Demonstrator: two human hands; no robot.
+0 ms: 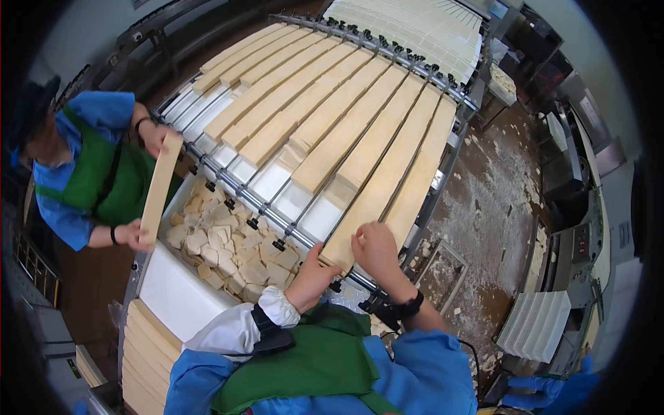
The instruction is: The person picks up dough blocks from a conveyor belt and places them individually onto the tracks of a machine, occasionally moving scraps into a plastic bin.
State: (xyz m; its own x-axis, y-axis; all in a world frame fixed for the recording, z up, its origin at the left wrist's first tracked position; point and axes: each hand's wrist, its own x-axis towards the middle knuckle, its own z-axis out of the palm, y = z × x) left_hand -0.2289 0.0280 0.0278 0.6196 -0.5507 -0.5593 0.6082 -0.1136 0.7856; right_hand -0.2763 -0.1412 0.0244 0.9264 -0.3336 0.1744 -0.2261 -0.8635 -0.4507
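Note:
Long pale beige strips (335, 149), which look like blocks of dough or wafer, lie side by side in railed lanes. At the near end of one strip (377, 200), my left hand (312, 280) is closed about the end, thumb on its left side. My right hand (377, 250) is curled over the same strip's right part, fingers folded in; whether anything is inside them is hidden. A metal crossbar (266, 216) with black knobs runs just below the strips' near ends. A dark band circles each of my wrists.
At left, a co-worker (90, 166) in a green apron holds another strip (161, 187) with both hands. A white bin (183, 277) holds many flat pale pieces. More strips (149, 346) are stacked lower left. Crumbs litter the floor (477, 214) at right, near a white ribbed tray (534, 326).

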